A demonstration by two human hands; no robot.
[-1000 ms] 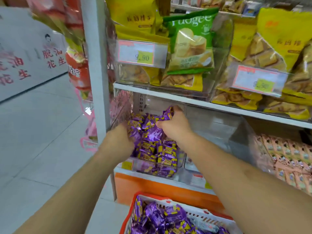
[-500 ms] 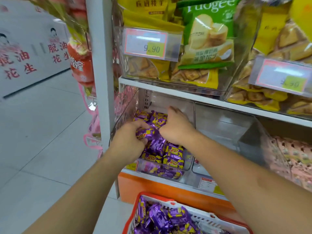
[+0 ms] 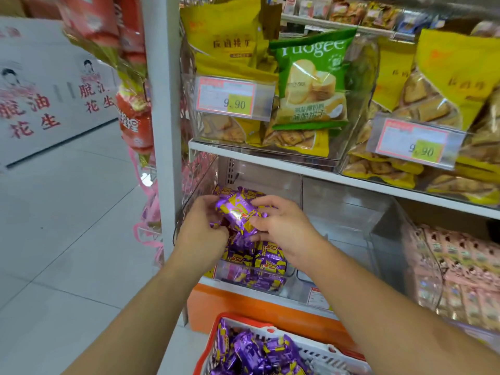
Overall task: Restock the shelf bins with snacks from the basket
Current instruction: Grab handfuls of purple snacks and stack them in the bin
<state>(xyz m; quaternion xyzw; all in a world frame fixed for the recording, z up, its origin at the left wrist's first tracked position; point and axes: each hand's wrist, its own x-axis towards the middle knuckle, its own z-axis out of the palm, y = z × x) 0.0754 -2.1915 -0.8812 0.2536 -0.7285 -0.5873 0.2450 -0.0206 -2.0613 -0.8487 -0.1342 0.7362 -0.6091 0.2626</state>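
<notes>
- The white shelf unit [image 3: 270, 155] fills my view from the head camera, its upright post [image 3: 162, 104] standing at the left against a pale tiled floor [image 3: 67, 226]
- On the upper shelf a clear bin [image 3: 349, 147] holds yellow snack bags [image 3: 224, 39] and one green bag [image 3: 311, 85] leaning upright among them, with a price tag [image 3: 232, 97] reading 9.90 clipped to the front; a second tag [image 3: 416, 143] with the same figure hangs on the bin to the right
- At the lower right a curved clear bin [image 3: 422, 255] is stacked with pink packets [image 3: 465, 266]
- Between that and the post sits the clear lower bin [image 3: 270, 180], partly filled with purple snack packets [image 3: 259, 261] piled toward its front and left side; the compartment just right of it shows only bare plastic
- At the bottom edge I see the red and white basket [image 3: 213, 331], with more purple packets [image 3: 254, 350] heaped inside
- My left hand [image 3: 200, 234] reaches into the lower bin, fingers curled around the left end of a purple packet [image 3: 238, 212] held above the pile
- My right hand [image 3: 281, 226] pinches the same packet from the right, thumb below and fingers along its top edge
- Red packages [image 3: 132, 123] hang in a strip beside the post, slightly blurred
</notes>
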